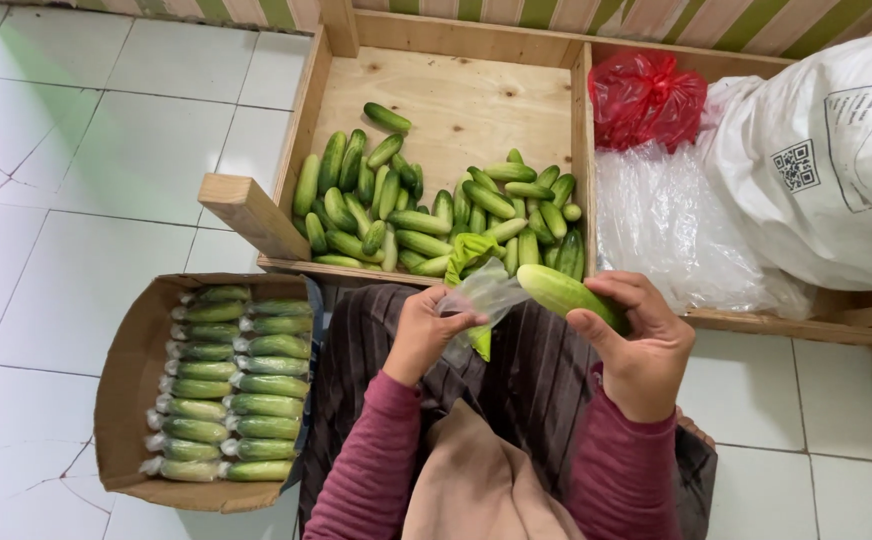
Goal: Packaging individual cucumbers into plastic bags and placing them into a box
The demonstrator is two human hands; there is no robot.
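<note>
My right hand (pixel 638 345) grips a green cucumber (pixel 554 289) that points up and to the left. My left hand (pixel 424 331) pinches a thin clear plastic bag (pixel 485 291) whose mouth sits at the cucumber's tip. A green plastic piece (pixel 469 250) hangs by the bag. Beyond my hands, a wooden crate (pixel 456 100) holds a heap of loose cucumbers (pixel 426 205). At my left, a cardboard box (pixel 126 370) is filled with rows of wrapped cucumbers (pixel 226 385).
A red plastic bag (pixel 646 98), clear plastic sheets (pixel 676 230) and a large white sack (pixel 826 160) lie in the crate's right section. White floor tiles (pixel 76 180) spread to the left. My lap is covered by dark striped cloth (pixel 526 390).
</note>
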